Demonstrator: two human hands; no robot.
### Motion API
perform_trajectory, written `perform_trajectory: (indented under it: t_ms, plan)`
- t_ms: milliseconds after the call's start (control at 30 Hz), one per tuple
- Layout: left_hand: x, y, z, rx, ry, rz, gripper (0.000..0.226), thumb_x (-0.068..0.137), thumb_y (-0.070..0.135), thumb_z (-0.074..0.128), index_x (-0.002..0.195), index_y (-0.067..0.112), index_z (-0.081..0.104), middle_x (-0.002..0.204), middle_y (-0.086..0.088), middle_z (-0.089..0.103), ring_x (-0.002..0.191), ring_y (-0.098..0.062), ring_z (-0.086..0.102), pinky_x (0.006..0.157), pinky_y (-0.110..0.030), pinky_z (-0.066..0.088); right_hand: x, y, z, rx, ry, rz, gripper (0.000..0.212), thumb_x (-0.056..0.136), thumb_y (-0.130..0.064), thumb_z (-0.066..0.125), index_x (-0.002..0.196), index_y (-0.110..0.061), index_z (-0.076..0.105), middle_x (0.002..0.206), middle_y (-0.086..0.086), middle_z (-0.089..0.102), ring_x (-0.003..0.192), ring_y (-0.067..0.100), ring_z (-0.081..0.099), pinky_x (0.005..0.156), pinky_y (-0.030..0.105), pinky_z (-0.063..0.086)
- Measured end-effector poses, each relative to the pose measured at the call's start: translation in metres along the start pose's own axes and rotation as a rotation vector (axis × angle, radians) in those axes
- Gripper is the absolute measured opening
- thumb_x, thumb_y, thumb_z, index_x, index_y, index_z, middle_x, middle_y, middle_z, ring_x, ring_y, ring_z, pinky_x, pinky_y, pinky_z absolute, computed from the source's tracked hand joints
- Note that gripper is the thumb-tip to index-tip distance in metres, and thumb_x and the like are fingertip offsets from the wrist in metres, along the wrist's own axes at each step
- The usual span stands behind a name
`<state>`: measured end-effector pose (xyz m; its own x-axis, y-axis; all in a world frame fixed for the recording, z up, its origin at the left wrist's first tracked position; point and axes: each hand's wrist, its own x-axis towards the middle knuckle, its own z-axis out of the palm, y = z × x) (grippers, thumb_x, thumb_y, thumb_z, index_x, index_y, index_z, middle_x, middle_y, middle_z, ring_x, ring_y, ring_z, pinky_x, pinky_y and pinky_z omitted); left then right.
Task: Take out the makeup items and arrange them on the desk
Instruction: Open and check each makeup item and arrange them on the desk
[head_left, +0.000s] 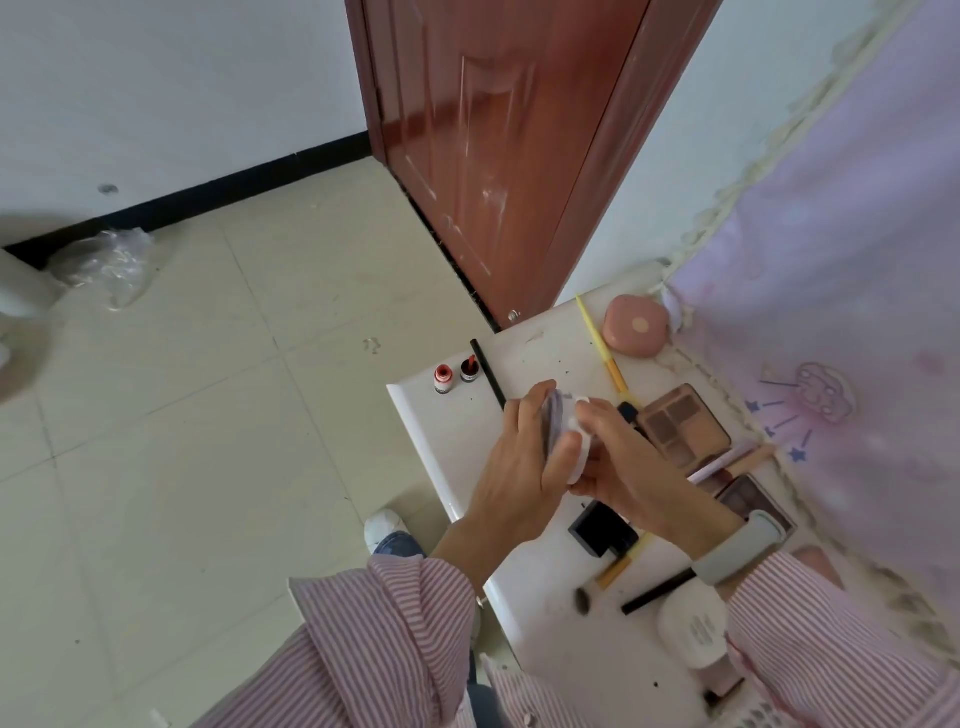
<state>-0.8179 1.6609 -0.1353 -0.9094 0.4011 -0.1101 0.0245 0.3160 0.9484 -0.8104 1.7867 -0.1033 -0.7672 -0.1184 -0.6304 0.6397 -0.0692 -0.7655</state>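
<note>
Both grips on white compact (581, 451): left hand (519, 467) curled round its lid side, right hand (631, 467) pinching the base. Eyeshadow palette (683, 423) just right, on tabletop (447, 431).

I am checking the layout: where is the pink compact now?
In the head view the pink compact lies at the desk's far right corner, beside the yellow pencil and against the lilac curtain.

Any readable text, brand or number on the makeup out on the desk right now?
None can be read.
white bottle: lines of dark print, too blurred to read.
two small red bottles: dark bands at the base, no legible text.
round compact held in both hands: no visible print.
</note>
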Motion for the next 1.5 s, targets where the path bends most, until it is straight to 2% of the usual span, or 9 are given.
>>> perform_trajectory:
  t_ms: [167,400,600,700,833,933,1300,1400,1500]
  plan:
    - [0.004,0.004,0.001,-0.313,-0.021,-0.136,0.06,0.09,0.061,0.014,0.125,0.02,0.04,0.116,-0.004,0.053,0.108,-0.013,0.052,0.094,-0.03,0.042,-0.001,-0.007,-0.016,-0.265,-0.035,-0.121,0.04,0.079,-0.04,0.065,0.112,-0.046,0.045,0.103,0.005,0.061,0.081,0.013,0.064,0.073,0.026,0.05]
    - [0.012,0.005,-0.012,-0.581,-0.313,-0.413,0.079,0.088,0.064,-0.002,0.063,0.021,0.06,0.055,0.005,0.053,0.054,-0.008,0.038,0.052,-0.019,0.031,-0.007,-0.003,-0.02,-0.89,-0.055,-0.459,0.083,0.075,-0.027,0.073,0.129,-0.053,0.015,0.131,-0.039,0.021,0.124,-0.011,0.027,0.093,0.006,0.032]
    - [0.009,-0.003,-0.008,-0.688,-0.335,-0.447,0.066,0.094,0.057,0.006,0.091,0.02,0.061,0.072,0.0,0.057,0.066,-0.012,0.04,0.057,-0.022,0.032,0.002,-0.006,-0.014,-0.822,0.15,-0.199,0.084,0.069,-0.071,0.047,0.141,-0.04,0.016,0.132,-0.015,0.034,0.113,0.004,0.043,0.091,0.025,0.043]
    - [0.009,-0.006,-0.005,-0.679,-0.341,-0.45,0.069,0.093,0.058,0.007,0.1,0.013,0.059,0.079,-0.007,0.054,0.066,-0.012,0.038,0.058,-0.023,0.031,0.002,-0.008,-0.016,-0.87,0.135,-0.166,0.073,0.071,-0.067,0.051,0.133,-0.035,0.032,0.121,-0.015,0.048,0.099,0.001,0.052,0.08,0.02,0.046]
    - [0.009,-0.008,-0.007,-0.737,-0.359,-0.432,0.069,0.094,0.057,0.007,0.108,0.01,0.056,0.079,-0.007,0.055,0.062,-0.011,0.039,0.056,-0.022,0.031,-0.006,-0.011,-0.017,-0.829,-0.05,-0.304,0.083,0.067,-0.065,0.057,0.134,-0.059,0.009,0.13,-0.046,0.02,0.123,-0.015,0.027,0.092,0.012,0.032]
    - [0.012,-0.006,-0.006,-0.703,-0.371,-0.427,0.065,0.095,0.055,0.006,0.107,0.015,0.056,0.086,-0.005,0.06,0.065,-0.01,0.041,0.057,-0.022,0.032,0.0,-0.01,-0.016,-0.82,0.065,-0.231,0.085,0.067,-0.072,0.049,0.14,-0.045,0.014,0.132,-0.023,0.032,0.114,0.001,0.043,0.088,0.022,0.042]
    - [0.02,-0.011,-0.013,-0.716,-0.271,-0.557,0.062,0.094,0.057,0.019,0.093,0.01,0.059,0.065,-0.007,0.059,0.053,-0.015,0.05,0.048,-0.023,0.035,-0.009,-0.012,-0.028,-1.281,0.023,-0.752,0.093,0.07,-0.012,0.072,0.142,-0.031,0.016,0.138,-0.005,0.033,0.127,0.011,0.032,0.101,0.029,0.037]
    - [0.018,-0.017,-0.022,-0.816,-0.191,-0.583,0.049,0.093,0.054,0.029,0.113,0.018,0.055,0.092,-0.014,0.061,0.07,-0.025,0.061,0.052,-0.027,0.045,-0.005,-0.01,-0.038,-1.008,0.114,-0.726,0.088,0.071,-0.013,0.072,0.137,-0.04,0.022,0.131,-0.027,0.024,0.122,-0.008,0.03,0.098,0.007,0.033]
    - [0.015,-0.019,-0.026,-0.958,-0.139,-0.574,0.031,0.093,0.042,0.041,0.117,0.028,0.054,0.128,-0.016,0.048,0.11,-0.04,0.054,0.063,-0.036,0.053,0.009,-0.006,-0.042,-0.791,0.35,-0.673,0.067,0.07,-0.01,0.076,0.117,-0.038,0.038,0.12,-0.012,0.028,0.107,-0.006,0.039,0.092,0.012,0.041]
